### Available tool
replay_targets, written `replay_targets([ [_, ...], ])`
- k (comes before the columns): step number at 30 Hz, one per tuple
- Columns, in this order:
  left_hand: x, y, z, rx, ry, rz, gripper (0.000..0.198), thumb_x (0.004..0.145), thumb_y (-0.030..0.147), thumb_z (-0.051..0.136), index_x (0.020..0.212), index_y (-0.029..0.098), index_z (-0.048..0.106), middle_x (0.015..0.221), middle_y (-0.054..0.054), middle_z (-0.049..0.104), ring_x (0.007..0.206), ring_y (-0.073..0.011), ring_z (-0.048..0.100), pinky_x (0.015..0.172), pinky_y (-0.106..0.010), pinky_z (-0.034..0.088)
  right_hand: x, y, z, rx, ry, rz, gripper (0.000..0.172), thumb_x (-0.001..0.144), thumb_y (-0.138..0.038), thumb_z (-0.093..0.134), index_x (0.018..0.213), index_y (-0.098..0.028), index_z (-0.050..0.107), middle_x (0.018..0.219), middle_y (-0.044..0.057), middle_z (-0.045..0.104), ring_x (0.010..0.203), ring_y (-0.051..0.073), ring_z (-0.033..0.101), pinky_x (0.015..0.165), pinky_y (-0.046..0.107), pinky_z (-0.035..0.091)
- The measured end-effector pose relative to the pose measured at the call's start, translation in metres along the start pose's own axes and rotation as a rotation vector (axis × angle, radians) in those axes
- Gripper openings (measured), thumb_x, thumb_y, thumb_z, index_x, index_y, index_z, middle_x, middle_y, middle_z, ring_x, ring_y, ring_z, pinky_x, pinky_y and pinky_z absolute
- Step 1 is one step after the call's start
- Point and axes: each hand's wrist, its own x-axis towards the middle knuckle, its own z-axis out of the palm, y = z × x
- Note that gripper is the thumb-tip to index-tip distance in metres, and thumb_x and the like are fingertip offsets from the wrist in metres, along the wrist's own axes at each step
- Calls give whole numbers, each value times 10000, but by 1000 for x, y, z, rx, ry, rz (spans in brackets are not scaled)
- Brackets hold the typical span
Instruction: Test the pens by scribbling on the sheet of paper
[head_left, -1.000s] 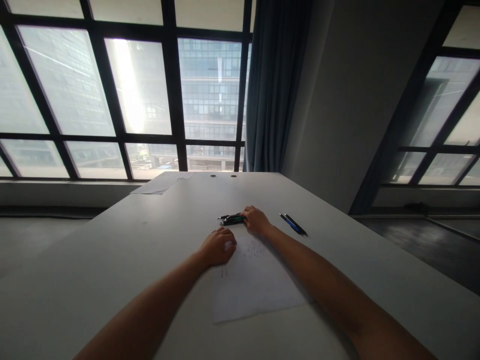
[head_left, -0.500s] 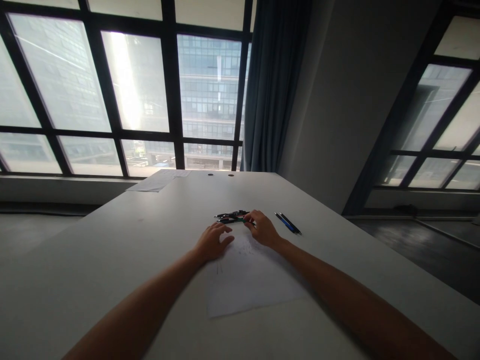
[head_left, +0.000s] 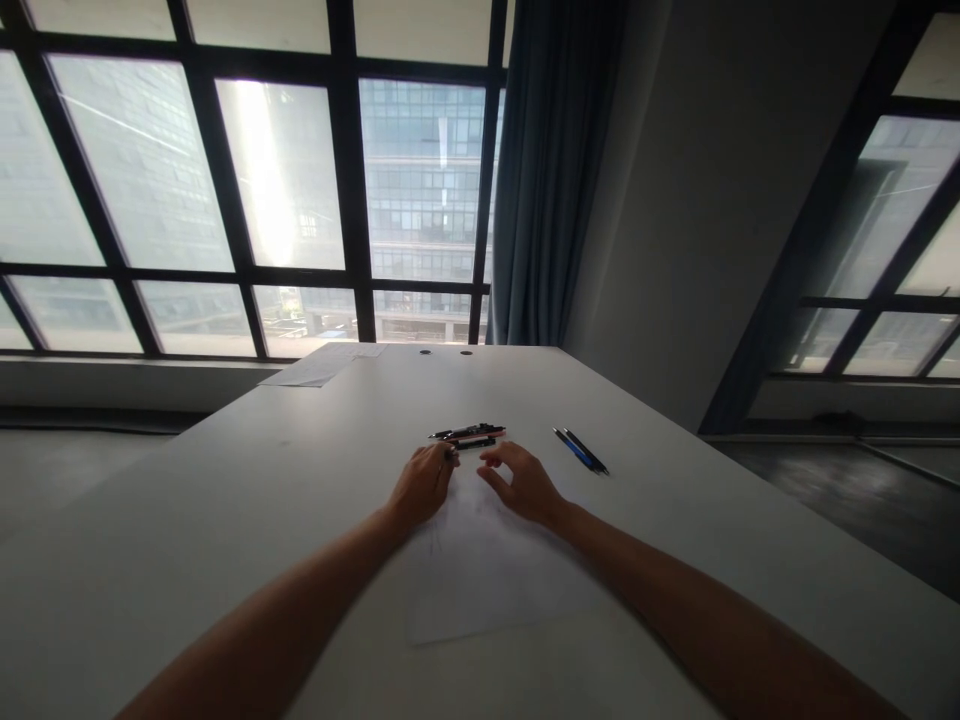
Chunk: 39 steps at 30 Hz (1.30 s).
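My left hand (head_left: 426, 484) is closed beyond the left top edge of a white sheet of paper (head_left: 487, 585), with the dark end of a pen (head_left: 451, 454) poking out at its fingertips. Most of that pen is hidden by the fingers. Over the paper's upper right, my right hand (head_left: 521, 482) is curled with thumb and index finger apart, and nothing shows between them. A black pen (head_left: 475, 443) lies just past both hands. Right behind it several dark pens (head_left: 469, 431) lie in a loose bunch, one with a reddish part.
A blue pen (head_left: 574, 451) and a black pen (head_left: 587, 451) lie side by side right of my hands. More paper sheets (head_left: 311, 370) rest at the table's far left edge. The white table (head_left: 360, 420) runs toward a window; a blue curtain (head_left: 536, 200) hangs behind it.
My right hand has come back from the pen bunch, and its fingers have parted. My left hand, spread before, is now closed on a pen. The green-marked pen no longer shows in the bunch.
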Motion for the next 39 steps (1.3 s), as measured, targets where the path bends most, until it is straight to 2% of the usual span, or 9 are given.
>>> replay_targets([
  [4,-1,-8,0,174,-85,64,227,959,324,427,1047,212,603,942,-67,670,867,-199,616,801,-332,472,3,17,-13,-14,27,20,332,914,-488,485,933,-182,613,828,64,643,790,191,594,756,342,464],
  [8,-3,-12,2,263,-140,91,268,950,359,457,1116,245,634,900,-52,678,822,-187,628,767,-310,488,2,22,-15,-21,-38,-12,425,911,-554,456,958,-165,621,827,67,648,764,186,592,733,333,458],
  [14,-6,-14,6,271,-163,139,316,951,376,453,1173,237,630,876,-53,681,809,-180,637,726,-285,510,-2,10,-5,-132,-177,-166,362,971,-436,393,862,-177,621,809,69,654,774,182,578,757,328,427],
  [19,-7,-14,9,262,-144,150,335,950,380,455,1207,229,606,914,-56,689,839,-182,648,753,-296,528,-1,11,-3,-167,-168,-209,351,989,-366,357,856,-168,614,815,87,651,752,190,567,732,331,426],
  [23,-7,-14,9,265,-135,137,336,953,362,452,1234,224,573,995,-69,691,915,-192,651,797,-309,531,1,16,-9,-90,-95,-159,303,980,-351,383,868,-184,609,844,82,645,791,196,577,751,340,441],
  [28,-7,-14,7,291,-122,34,263,939,335,479,1147,227,599,1043,-61,696,923,-197,662,771,-308,533,3,32,-20,20,-1,-33,262,959,-355,424,865,-194,608,863,70,642,823,197,585,755,339,452],
  [33,-7,-14,5,284,-102,-6,198,926,321,507,1049,214,620,987,-52,705,895,-194,661,747,-298,518,0,46,-21,21,-12,25,201,921,-326,475,877,-188,615,835,64,638,773,189,575,720,331,451],
  [39,-6,-16,3,279,-19,-13,146,911,304,541,988,212,625,942,-36,685,870,-178,629,710,-279,498,-5,42,-16,-18,-56,26,180,908,-290,462,826,-191,588,794,51,621,750,183,561,712,320,438],
])
